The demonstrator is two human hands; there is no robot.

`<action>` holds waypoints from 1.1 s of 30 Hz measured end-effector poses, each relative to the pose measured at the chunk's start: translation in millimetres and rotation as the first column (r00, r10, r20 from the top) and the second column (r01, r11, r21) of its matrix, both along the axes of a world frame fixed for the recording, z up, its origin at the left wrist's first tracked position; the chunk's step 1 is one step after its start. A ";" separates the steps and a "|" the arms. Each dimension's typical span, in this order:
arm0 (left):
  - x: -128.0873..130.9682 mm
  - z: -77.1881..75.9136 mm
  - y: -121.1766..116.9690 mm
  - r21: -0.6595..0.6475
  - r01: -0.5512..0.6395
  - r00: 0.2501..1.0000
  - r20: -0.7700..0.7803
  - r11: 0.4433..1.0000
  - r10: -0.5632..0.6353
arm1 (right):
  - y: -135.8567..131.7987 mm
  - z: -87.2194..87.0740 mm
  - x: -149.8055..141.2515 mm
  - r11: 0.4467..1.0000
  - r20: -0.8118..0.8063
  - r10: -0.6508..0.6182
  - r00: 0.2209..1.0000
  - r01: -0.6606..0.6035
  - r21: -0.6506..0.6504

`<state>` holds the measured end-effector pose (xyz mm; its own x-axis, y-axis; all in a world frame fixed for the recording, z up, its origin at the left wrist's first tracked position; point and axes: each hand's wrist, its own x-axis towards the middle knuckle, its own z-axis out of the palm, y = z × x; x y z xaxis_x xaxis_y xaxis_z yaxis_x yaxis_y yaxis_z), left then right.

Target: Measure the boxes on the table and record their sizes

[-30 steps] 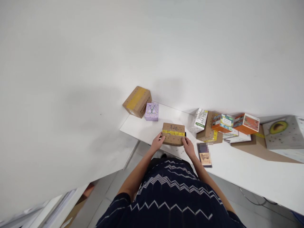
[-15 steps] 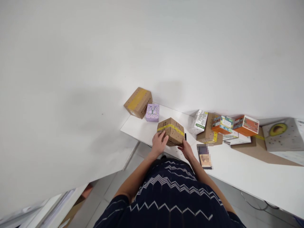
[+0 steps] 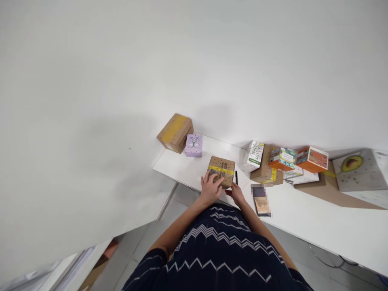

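Observation:
A small brown cardboard box with a yellow tape band and dark print lies on the white table near its front edge. My left hand rests on the box's near left part, fingers curled over its top. My right hand touches the box's near right corner from below, fingers bent against it. A black pen lies just right of the box.
A larger taped cardboard box and a purple box stand at the table's far left. To the right are a white carton, orange boxes, flat cardboard, a phone-like card and an avocado-printed box.
The small box was turned over between my hands: first flat with writing up, then tipped on an edge, now flat again with a printed face up. My left hand moved onto its top.

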<state>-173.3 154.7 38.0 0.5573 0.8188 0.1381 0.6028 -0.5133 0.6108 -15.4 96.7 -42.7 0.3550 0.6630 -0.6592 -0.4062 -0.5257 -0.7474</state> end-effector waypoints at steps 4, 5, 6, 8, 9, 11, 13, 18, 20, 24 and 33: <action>-11.2 -28.5 20.0 -0.187 -0.235 0.921 0.270 0.954 0.280 | -5.2 -4.8 -1.9 0.996 0.089 0.048 0.995 -0.041 -0.075; -14.1 -35.2 24.5 -0.291 -0.256 0.907 0.258 0.922 0.333 | -6.4 -5.2 -2.7 0.994 0.128 0.087 0.988 -0.078 -0.072; -16.7 -41.0 28.2 -0.397 -0.252 0.906 0.224 0.882 0.360 | -7.2 -4.6 -3.3 0.991 0.174 0.125 0.977 -0.116 -0.064; -20.1 -48.9 32.7 -0.553 -0.191 0.928 0.168 0.811 0.333 | -7.3 -0.3 -3.1 0.987 0.270 0.163 0.949 -0.160 -0.032; -21.0 -50.6 33.8 -0.585 -0.154 0.937 0.169 0.796 0.305 | -6.7 3.6 -2.0 0.985 0.308 0.163 0.937 -0.170 -0.006; -20.9 -50.0 35.1 -0.574 -0.124 0.938 0.198 0.809 0.285 | -4.3 13.9 2.3 0.981 0.349 0.152 0.925 -0.183 0.057; -19.1 -45.4 37.1 -0.529 -0.155 0.928 0.211 0.834 0.307 | -1.1 25.5 8.1 0.970 0.372 0.151 0.916 -0.209 0.122; -11.6 -33.9 47.0 -0.504 -0.238 0.914 0.172 0.830 0.366 | 6.4 45.2 15.6 0.976 0.463 0.120 0.878 -0.190 0.109; -8.3 -33.8 49.4 -0.536 -0.251 0.909 0.157 0.806 0.387 | 7.8 48.5 14.3 0.982 0.478 0.116 0.871 -0.173 0.075; -3.8 -38.8 48.5 -0.549 -0.283 0.887 0.162 0.786 0.432 | 6.6 51.0 11.9 0.986 0.484 0.107 0.869 -0.155 0.060; -6.3 -47.7 42.5 -0.533 -0.223 0.910 0.187 0.816 0.371 | 2.0 26.3 40.7 0.986 0.523 0.165 0.836 -0.144 -0.082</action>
<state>-179.6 197.2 -9.8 0.2759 0.9361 -0.2180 0.4487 0.0751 0.8905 25.3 98.7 -16.4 0.5507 0.7167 -0.4278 0.1320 -0.5808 -0.8033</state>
